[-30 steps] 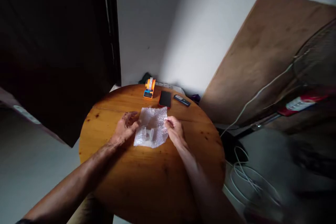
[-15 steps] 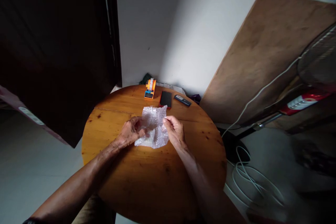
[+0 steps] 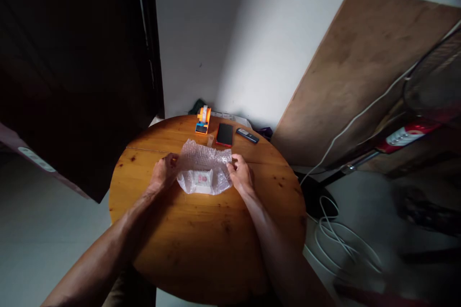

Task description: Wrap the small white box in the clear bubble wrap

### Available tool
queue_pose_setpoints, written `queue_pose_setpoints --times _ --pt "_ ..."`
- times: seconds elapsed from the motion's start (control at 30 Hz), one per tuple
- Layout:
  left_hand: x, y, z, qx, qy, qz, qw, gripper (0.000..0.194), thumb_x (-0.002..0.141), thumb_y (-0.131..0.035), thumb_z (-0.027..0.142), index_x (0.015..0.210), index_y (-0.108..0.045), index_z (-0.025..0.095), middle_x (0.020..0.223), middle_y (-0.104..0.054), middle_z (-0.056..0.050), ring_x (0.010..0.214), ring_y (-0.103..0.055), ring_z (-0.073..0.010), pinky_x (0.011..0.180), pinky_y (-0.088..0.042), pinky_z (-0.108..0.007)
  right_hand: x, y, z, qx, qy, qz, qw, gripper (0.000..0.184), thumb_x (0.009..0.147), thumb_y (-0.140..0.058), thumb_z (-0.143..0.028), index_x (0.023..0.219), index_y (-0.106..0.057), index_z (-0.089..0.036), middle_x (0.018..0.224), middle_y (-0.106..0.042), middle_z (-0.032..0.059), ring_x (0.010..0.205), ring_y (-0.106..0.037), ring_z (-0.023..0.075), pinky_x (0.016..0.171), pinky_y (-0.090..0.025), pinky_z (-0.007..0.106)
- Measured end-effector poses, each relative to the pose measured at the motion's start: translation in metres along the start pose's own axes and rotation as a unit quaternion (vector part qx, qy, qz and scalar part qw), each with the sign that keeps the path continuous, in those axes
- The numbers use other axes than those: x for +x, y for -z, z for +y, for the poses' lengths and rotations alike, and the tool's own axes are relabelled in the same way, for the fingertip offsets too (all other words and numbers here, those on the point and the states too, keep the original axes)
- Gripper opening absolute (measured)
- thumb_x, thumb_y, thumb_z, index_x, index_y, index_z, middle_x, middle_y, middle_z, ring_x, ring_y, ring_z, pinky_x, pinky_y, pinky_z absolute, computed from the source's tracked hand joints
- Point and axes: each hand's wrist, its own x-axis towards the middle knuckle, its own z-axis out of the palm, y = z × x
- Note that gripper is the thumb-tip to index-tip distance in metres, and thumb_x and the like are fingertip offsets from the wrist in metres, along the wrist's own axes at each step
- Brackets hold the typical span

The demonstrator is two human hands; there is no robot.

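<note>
A sheet of bubble wrap (image 3: 201,155) lies spread over the middle of the round wooden table (image 3: 180,244). On its near part rests a small white packet (image 3: 203,180) with a reddish mark. My left hand (image 3: 164,171) is closed at the sheet's left edge, its fingers pinching the wrap. At the right edge, my right hand (image 3: 240,172) pinches the wrap between thumb and fingers. The sheet's near edge curls up around the packet.
Behind the wrap stand an orange and blue tape dispenser (image 3: 203,120), a dark phone with a red edge (image 3: 224,134) and a remote-like handset (image 3: 247,135). A fan with a red neck (image 3: 406,135) stands right of the table, white cable (image 3: 338,235) coiled on the floor.
My hands have moved apart, the left one leftward, and the bubble wrap is opened wider. The white packet now shows plainly on it. A small strip behind the wrap has come into view.
</note>
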Motion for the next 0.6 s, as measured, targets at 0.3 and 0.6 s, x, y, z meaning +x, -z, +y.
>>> queue_pose_setpoints --times 0.3,0.6 --pt "-0.019 0.008 0.014 -0.050 -0.276 -0.004 0.960 0.039 0.080 -0.053 0.036 0.111 -0.066 0.016 0.115 -0.069 -0.011 0.111 -0.061 -0.0280 0.096 -0.049 -0.041 -0.001 0.001 -0.006 -0.070 -0.004 -0.025 0.997 0.036 0.090 -0.055 -0.029 0.125 -0.059 -0.023 0.089 -0.074 0.0036 0.078 -0.066 0.0198 0.068 -0.042 0.027" --pt "-0.021 0.014 0.025 -0.019 -0.191 -0.150 0.970 0.029 0.072 -0.058 0.022 0.097 -0.072 0.020 0.096 -0.073 -0.008 0.092 -0.065 -0.0253 0.086 -0.052 -0.038 0.001 -0.003 0.001 -0.053 0.016 -0.014 0.998 0.034 0.088 -0.055 -0.029 0.122 -0.060 -0.024 0.093 -0.076 0.0041 0.081 -0.068 0.0208 0.067 -0.043 0.028"
